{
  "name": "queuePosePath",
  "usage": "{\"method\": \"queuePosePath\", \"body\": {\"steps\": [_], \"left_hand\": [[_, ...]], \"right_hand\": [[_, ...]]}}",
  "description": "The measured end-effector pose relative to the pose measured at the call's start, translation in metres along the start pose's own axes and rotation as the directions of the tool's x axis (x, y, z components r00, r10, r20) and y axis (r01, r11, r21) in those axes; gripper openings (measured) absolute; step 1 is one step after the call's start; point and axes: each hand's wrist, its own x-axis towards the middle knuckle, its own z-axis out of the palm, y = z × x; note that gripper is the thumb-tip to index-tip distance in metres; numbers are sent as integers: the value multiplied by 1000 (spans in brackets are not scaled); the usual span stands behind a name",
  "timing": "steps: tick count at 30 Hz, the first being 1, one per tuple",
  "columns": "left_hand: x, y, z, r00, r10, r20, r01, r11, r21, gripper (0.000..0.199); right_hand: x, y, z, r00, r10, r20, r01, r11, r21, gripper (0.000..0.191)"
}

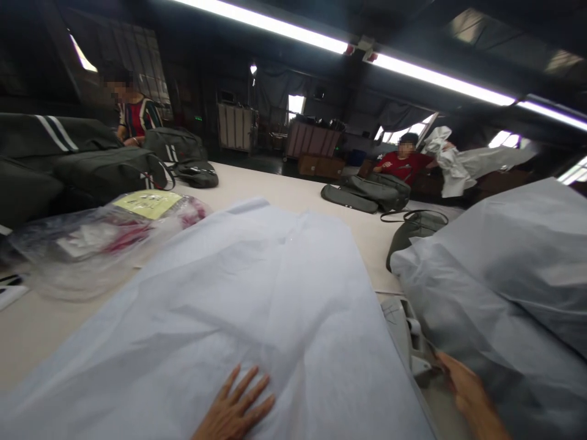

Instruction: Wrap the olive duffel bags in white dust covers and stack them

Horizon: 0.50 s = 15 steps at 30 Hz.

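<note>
A large white plastic-like sheet or bag (275,293) lies spread over the table in front of me, with creases running along it. My left hand (236,406) rests flat on its near part, fingers spread. To the right, my right hand (465,382) reaches to the near end of a pale grey device (403,336) that looks like a tape dispenser. Its fingers are pressed together there; what they pinch is too small to make out. Beside that hand, another heap of whitish-grey sheeting (499,293) bulges up.
Dark green bags (105,174) with white stripes are piled at left, near a clear plastic bag (114,238) with a yellow label. More green bags (371,192) lie across the pale table (270,183). Two people (140,116) work beyond it, one holding up white sheeting (463,162).
</note>
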Motion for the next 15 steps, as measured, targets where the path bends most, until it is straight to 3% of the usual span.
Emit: {"method": "queuePosePath", "body": {"steps": [3, 6, 10, 12, 15], "left_hand": [[-2, 2, 0, 1000, -17, 25, 18, 999, -42, 64], [-3, 2, -2, 999, -25, 43, 29, 996, -85, 63], [-3, 2, -4, 998, -32, 59, 38, 994, -107, 63], [-3, 2, -3, 997, -22, 71, 30, 993, -111, 63], [-5, 3, 1, 996, -37, 85, 48, 992, -121, 62]], "right_hand": [[-6, 2, -16, 997, 74, -8, -73, 991, 113, 17], [-13, 12, -28, 978, 199, 58, -206, 960, 189, 24], [-25, 30, -21, 953, 278, 122, -300, 926, 229, 27], [-30, 38, -13, 957, 267, 114, -287, 930, 230, 25], [-37, 48, -10, 992, 107, 69, -113, 989, 95, 22]]}}
